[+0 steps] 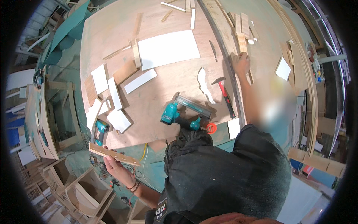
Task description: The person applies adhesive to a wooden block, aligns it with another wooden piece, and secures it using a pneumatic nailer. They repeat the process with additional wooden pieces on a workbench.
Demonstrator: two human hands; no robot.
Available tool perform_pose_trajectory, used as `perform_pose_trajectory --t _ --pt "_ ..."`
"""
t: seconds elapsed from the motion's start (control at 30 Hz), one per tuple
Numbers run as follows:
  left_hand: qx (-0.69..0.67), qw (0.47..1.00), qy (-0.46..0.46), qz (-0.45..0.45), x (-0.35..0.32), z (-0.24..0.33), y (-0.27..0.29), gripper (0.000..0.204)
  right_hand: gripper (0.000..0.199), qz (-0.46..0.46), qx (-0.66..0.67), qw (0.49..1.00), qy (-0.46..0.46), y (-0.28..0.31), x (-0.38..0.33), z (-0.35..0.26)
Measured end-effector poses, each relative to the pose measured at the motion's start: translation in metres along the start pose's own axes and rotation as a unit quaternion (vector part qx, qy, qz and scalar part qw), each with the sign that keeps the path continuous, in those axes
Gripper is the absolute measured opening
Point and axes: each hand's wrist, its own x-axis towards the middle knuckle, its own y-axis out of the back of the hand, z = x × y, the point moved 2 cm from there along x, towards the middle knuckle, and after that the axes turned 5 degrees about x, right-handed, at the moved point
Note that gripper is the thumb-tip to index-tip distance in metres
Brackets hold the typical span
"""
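One plywood strip [127, 159] is pinched in the left hand's [121, 173] grip, by the table's [175, 76] near-left corner; the right hand [241, 65] touches a pale wooden batten [242, 42], its grip too obscured to tell.

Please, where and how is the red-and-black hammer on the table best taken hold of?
Probably by the black lower part of its handle, coming from the person's side and slightly above: the hammer lies flat, its head points away, and nothing covers the long, slim handle.
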Motion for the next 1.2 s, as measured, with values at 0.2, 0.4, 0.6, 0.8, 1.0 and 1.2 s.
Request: perform_pose_trajectory --t 0.2,0.4,0.6,0.8,1.0,1.2 --pt "0.02 0.999 0.038 -0.024 0.039 -0.006 -0.028 0.049 0.036 -0.016 -0.005 0.992 -0.125 -0.036 0.122 0.05" --pt "0.079 0.996 0.017 -0.049 0.061 0.009 -0.048 0.04 0.045 -0.054 0.013 0.991 -0.124 -0.056 0.183 0.027" --pt "0.088 0.994 0.006 -0.071 0.077 0.03 -0.076 0.035 0.048 -0.052 -0.058 0.989 -0.123 -0.08 0.217 0.046" --pt "0.047 0.985 -0.01 -0.165 0.094 0.027 -0.095 0.035 0.043 -0.049 0.637 0.715 -0.284 -0.045 0.185 0.04" --pt "0.022 0.978 -0.006 -0.205 0.096 0.022 -0.093 0.044 0.043 -0.228 0.875 0.391 -0.171 0.096 0.024 -0.076" --pt "0.009 0.958 -0.055 -0.282 0.115 0.024 -0.067 0.032 0.053 -0.376 0.674 0.611 -0.177 0.105 -0.124 -0.129"
